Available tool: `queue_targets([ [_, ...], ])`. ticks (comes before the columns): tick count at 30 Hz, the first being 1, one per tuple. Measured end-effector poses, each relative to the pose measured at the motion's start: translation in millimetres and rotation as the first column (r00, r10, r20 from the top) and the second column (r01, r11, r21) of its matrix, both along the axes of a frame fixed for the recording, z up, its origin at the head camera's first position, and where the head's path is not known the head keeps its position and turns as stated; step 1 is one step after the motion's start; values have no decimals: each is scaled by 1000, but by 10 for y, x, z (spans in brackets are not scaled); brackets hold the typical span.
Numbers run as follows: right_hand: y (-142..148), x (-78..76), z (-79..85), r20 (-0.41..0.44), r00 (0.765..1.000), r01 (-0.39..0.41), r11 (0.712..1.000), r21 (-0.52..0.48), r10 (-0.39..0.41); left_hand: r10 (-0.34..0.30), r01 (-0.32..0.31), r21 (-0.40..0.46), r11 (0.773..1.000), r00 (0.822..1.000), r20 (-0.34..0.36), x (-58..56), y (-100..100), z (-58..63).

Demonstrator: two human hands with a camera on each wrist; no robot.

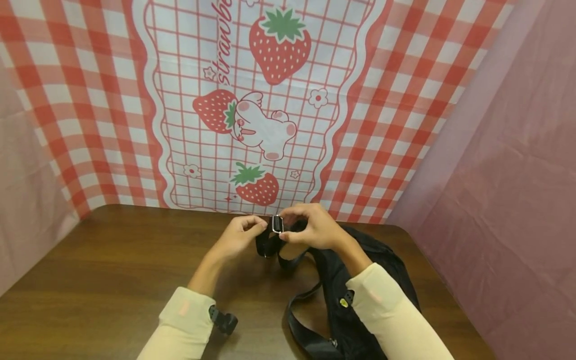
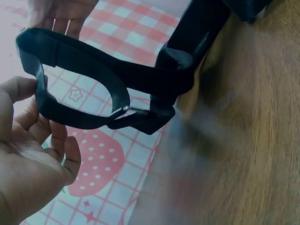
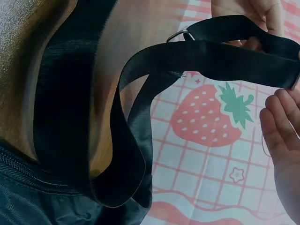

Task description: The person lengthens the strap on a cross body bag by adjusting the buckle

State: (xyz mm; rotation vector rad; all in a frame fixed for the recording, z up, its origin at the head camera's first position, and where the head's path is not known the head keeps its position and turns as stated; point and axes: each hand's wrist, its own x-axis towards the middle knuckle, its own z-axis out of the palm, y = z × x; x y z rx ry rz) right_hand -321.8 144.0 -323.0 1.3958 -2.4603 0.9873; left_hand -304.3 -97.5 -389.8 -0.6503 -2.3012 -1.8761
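In the head view my right hand (image 1: 315, 227) pinches a silver-edged strap slider buckle (image 1: 277, 224) between thumb and fingers at the end of a black strap. My left hand (image 1: 240, 235) is just left of it, thumb and forefinger pinching the webbing. The left wrist view shows the strap (image 2: 75, 119) bent into a wide loop, with the left thumb and fingers (image 2: 35, 112) at its end. A thin metal ring (image 3: 180, 35) sits on the folded webbing in the right wrist view. The strap belongs to a black bag (image 1: 375, 247) under my right forearm.
The bag lies on the right part of a brown wooden table (image 1: 112, 280). Another strap (image 1: 299, 320) curves over the tabletop in front. Behind the table hangs a red checked strawberry cloth (image 1: 360, 165), and a pink curtain (image 1: 508, 215) flanks the right side.
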Motion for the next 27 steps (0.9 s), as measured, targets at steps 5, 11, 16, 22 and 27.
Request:
queue_targets([
  [5, 7, -4, 3, 1, 1000, 3, 1000, 31, -3, 33, -33, -46, 998, 999, -1, 27, -29, 28],
  [11, -18, 4, -48, 23, 1000, 7, 1000, -20, -6, 58, -61, -125, 990, 998, -23, 26, -1, 33],
  [16, -42, 11, -46, 35, 999, -9, 1000, 9, 9, 33, -35, -51, 998, 999, -42, 31, -22, 42],
  [22, -65, 17, -20, 44, 999, 1, 1000, 17, -2, -17, 19, 49, 999, 999, -28, 42, -18, 86],
  [27, -62, 8, -4, 26, 999, 23, 998, -60, -21, -16, 14, 65, 998, 999, 44, 46, -5, 81],
])
